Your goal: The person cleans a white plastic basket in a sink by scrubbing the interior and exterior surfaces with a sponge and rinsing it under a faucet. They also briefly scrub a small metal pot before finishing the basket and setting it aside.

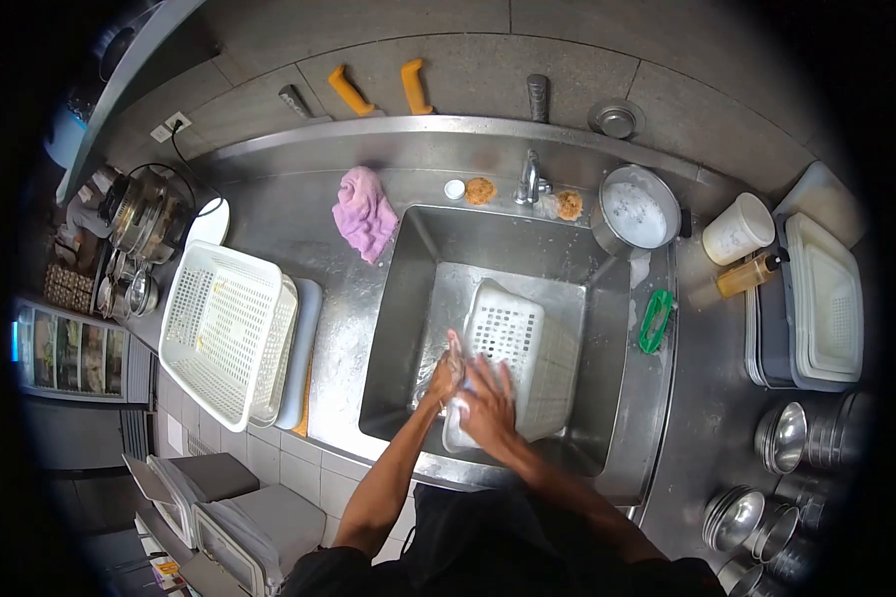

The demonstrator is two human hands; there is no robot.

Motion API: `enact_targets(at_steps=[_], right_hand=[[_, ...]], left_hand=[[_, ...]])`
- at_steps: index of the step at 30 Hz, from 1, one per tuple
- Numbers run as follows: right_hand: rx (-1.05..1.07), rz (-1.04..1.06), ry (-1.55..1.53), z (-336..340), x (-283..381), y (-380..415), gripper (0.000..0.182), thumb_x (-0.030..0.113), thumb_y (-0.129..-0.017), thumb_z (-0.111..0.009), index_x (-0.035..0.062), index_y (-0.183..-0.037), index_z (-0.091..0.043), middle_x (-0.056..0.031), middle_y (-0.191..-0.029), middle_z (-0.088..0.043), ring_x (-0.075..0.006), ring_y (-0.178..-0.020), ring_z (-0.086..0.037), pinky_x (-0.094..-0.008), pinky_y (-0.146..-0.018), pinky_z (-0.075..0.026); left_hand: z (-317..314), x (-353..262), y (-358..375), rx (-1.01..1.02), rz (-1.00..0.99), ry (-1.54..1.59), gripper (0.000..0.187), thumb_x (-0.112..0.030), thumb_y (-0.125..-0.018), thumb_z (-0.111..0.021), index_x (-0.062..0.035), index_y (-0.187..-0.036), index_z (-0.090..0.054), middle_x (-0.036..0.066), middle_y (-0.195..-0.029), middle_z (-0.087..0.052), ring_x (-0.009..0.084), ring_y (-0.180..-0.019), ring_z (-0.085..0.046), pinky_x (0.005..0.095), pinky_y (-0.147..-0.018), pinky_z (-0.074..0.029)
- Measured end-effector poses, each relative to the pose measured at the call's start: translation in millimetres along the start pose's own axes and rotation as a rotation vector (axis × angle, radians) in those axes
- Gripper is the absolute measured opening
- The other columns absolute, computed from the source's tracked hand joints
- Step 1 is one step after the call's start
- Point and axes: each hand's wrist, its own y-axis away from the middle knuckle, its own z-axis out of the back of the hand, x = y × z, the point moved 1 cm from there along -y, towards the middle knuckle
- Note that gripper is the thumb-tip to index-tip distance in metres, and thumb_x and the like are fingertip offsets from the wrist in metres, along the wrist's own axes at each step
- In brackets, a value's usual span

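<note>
- Left grip (pixel 446 380): half-curled, blurred; I cannot tell whether it has hold of anything.
- Right grip (pixel 487 408): fingers loosely spread over the basket's edge; contact unclear.
- White perforated basket (pixel 550 383): beneath and just right of both grips, tilted in the sink (pixel 393 333).
- Ahead of the grips: faucet (pixel 531 181), purple cloth (pixel 364 212).
- Right of them, on the table (pixel 700 398): pump bottle (pixel 750 277), any label too small to read.
- Well left: stacked baskets (pixel 224 323).
</note>
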Motion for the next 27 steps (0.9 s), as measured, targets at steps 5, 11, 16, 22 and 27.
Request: enact_targets(at_steps=[5,11,16,22,27], right_hand=[[0.020,-0.184,-0.055,34.1,-44.7,-68.0,0.029,0.020,-0.060,-0.083,0.0167,-0.089,-0.076,-0.0128,-0.141,-0.049,-0.0325,-0.141,-0.030,-0.0557,-0.118,-0.006],[0.021,-0.520,0.004,45.4,-110.2,-135.4,0.033,0.030,-0.077,-0.071,0.0135,-0.106,-0.069,-0.0131,-0.123,-0.061,-0.0357,-0.109,-0.059,-0.0521,-0.093,-0.045],[0.007,-0.244,0.191,5.4,-77.9,-95.1,0.035,0.027,-0.079,-0.066,0.0087,-0.109,-0.065,-0.0172,-0.120,-0.058,-0.0414,-0.121,-0.050,-0.0547,-0.106,-0.034],[-0.238,-0.182,-0.075,46.2,-82.0,-72.4,0.043,0.019,-0.065,-0.078,0.0102,-0.106,-0.067,-0.0133,-0.121,-0.059,-0.0329,-0.125,-0.049,-0.0507,-0.111,-0.030],[-0.565,-0.424,-0.399,2.8,-153.0,-22.9,0.035,0.016,-0.091,-0.061,-0.0016,-0.121,-0.056,-0.0229,-0.115,-0.062,-0.0374,-0.103,-0.063,-0.0401,-0.088,-0.051]], left_hand=[[-2.4,-6.5,1.9,0.015,-0.099,-0.150,0.093,-0.067,-0.097,-0.011,0.0092,-0.091,-0.064,0.029,-0.083,-0.065,0.0413,-0.081,-0.064,0.0475,-0.083,-0.048],[-12.2,-24.5,25.9,-0.017,-0.080,-0.217,0.088,-0.066,-0.097,-0.023,0.0049,-0.061,-0.060,0.022,-0.056,-0.058,0.0353,-0.056,-0.062,0.0468,-0.061,-0.048],[-10.1,-8.8,-28.6,0.067,0.009,0.024,0.084,-0.065,-0.097,-0.029,0.0054,-0.068,-0.065,0.028,-0.063,-0.061,0.0436,-0.065,-0.063,0.0512,-0.069,-0.047],[-25.6,-45.7,-28.6,-0.296,-0.037,-0.234,0.077,-0.062,-0.094,-0.047,0.0079,-0.068,-0.063,0.018,-0.057,-0.058,0.0237,-0.055,-0.053,0.0443,-0.062,-0.047],[-20.3,-36.0,-30.0,-0.416,0.176,-0.382,0.086,-0.070,-0.088,-0.051,0.0147,-0.082,-0.063,0.027,-0.076,-0.066,0.0319,-0.073,-0.066,0.0442,-0.073,-0.051]])
